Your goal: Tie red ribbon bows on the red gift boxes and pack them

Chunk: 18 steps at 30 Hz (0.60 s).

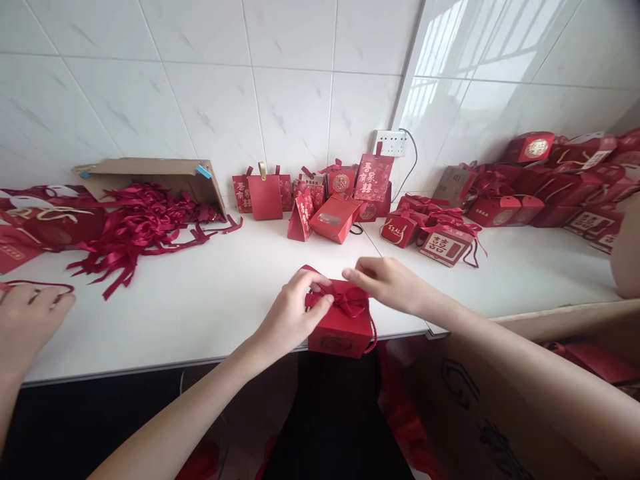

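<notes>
A small red gift box [341, 329] stands at the front edge of the white table [200, 300], with a red ribbon bow [345, 299] on its top. My left hand [295, 310] pinches the left loop of the bow with closed fingers. My right hand [387, 283] reaches in from the right and pinches the ribbon at the bow's upper right. A red cord hangs down the box's right side.
A pile of loose red ribbons [140, 223] spills from a tipped cardboard box [150, 175] at the left. Several red gift boxes [340, 197] stand along the tiled wall, more at the right [550, 180]. Another person's hand [25, 320] rests at the far left. A cardboard carton [500, 400] stands below right.
</notes>
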Tool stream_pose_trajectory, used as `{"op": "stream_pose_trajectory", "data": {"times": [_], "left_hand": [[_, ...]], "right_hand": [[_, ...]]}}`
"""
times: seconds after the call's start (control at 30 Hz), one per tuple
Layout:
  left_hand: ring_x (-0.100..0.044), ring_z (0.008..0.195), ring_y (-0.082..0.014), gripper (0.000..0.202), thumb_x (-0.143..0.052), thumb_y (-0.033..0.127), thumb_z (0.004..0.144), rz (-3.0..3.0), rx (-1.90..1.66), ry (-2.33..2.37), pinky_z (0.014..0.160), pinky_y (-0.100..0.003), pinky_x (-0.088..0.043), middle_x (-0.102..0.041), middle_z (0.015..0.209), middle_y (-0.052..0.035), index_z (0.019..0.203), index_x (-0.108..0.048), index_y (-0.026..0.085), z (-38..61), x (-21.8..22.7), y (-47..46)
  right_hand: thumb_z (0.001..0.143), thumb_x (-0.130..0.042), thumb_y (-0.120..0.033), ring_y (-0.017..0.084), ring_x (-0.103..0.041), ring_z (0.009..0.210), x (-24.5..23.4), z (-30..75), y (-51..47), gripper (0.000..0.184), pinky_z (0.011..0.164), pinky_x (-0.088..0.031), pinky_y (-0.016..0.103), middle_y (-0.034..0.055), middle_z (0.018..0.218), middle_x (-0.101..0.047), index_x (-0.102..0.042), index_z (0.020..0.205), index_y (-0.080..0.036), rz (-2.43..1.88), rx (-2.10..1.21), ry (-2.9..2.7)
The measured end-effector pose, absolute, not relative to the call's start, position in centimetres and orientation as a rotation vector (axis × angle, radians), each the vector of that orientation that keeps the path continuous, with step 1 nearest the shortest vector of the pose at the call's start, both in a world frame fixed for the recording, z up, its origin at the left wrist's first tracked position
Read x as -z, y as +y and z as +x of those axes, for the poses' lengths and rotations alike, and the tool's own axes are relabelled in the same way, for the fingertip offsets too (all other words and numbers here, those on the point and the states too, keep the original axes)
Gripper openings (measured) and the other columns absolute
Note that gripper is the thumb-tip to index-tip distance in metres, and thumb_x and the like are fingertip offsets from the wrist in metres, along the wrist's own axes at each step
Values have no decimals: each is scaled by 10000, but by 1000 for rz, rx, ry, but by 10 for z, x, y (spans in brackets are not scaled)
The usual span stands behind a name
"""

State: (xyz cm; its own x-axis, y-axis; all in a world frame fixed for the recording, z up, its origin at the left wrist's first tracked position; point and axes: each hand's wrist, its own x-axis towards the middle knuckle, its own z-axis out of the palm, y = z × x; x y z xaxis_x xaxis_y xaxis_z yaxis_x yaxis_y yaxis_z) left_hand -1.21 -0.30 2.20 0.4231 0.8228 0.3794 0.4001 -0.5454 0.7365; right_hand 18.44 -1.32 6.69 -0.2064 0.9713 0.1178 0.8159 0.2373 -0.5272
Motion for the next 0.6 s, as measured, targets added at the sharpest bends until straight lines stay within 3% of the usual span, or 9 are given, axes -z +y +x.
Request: {"op": "stream_pose_trajectory", "data": {"times": [0.1,0.27,0.4,0.6], "left_hand": [[-546,834,-162,165,-514,342,817,2038,-997,1162,768,-284,-440,-570,888,-16,909,-524,205,-22,-23,-2],[-405,551,-114,373,-443,523,842,1906,-645,1253,560,-253,-329,-406,594,53,657,-404,202,-29,-22,0],[-321,534,-97,373,-458,473,848,1872,-679,1173,537,-244,-267,-319,580,61,625,-353,194,-29,-18,2],[-270,568,-91,359,-459,400,869,1807,-783,929,550,-242,-245,-279,622,55,617,-312,190,-32,-7,8]], "right_hand": [[824,-479,-614,118,-443,507,-65,192,-40,438,506,-313,245,-21,560,-509,-483,673,-203,-1706,-545,-2175],[773,-593,-538,109,-438,542,-51,190,-48,355,525,-315,238,-22,666,-524,-473,759,-205,-1644,-564,-2145],[845,-490,-455,106,-378,546,-40,190,-37,302,532,-303,244,-42,602,-447,-473,684,-200,-1525,-772,-2028],[823,-498,-534,114,-405,628,-32,197,-30,383,607,-337,263,-36,649,-443,-478,671,-182,-1327,-1177,-1821]]}}
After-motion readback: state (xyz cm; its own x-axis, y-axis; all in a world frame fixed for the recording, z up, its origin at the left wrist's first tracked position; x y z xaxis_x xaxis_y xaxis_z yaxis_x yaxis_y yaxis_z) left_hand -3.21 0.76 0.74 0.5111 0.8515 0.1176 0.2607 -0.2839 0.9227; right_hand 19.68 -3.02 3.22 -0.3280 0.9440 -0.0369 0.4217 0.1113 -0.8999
